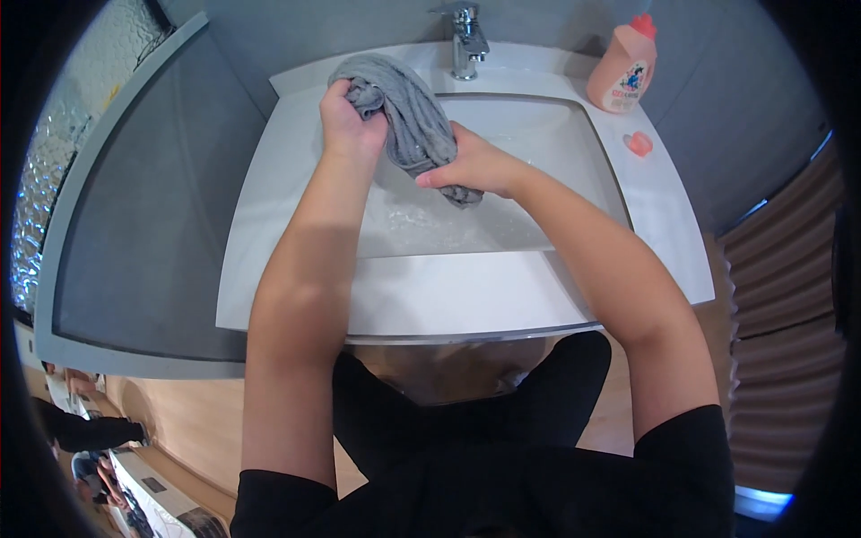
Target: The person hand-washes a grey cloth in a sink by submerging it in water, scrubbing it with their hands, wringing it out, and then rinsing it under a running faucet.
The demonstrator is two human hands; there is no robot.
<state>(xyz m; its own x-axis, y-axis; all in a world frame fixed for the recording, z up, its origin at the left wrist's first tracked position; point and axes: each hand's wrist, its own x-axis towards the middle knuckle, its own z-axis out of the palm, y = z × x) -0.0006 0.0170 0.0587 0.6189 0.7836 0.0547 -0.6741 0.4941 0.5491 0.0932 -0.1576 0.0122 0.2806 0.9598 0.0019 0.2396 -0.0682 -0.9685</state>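
I have the cloth (408, 103) in both hands, up over the left side of the sink (583, 161). It is grey, bunched and twisted into a thick roll that arches from my left hand (352, 127) down to my right hand (475, 164). The fingers (337, 91) of my left hand are curled shut around the gathered upper end, near the back left corner of the sink. My right hand is closed around the lower part, thumb across the front; most of its other fingers are hidden behind the roll. A short loose end pokes out below that grip, over the sink. I cannot tell whether the cloth touches the sink anywhere.

Bright ripples, which look like water, show on the sink's floor below my hands. The tap (466, 45) stands behind the sink, just right of the cloth's top and apart from it. On the white tabletop (466, 296), at the back right, stands a pink bottle (619, 76) with a redder cap. Just in front of it lies a small pink piece (639, 143), too small for me to name. To my right hangs a brown pleated curtain (780, 269); to my left is a grey framed panel (152, 206).
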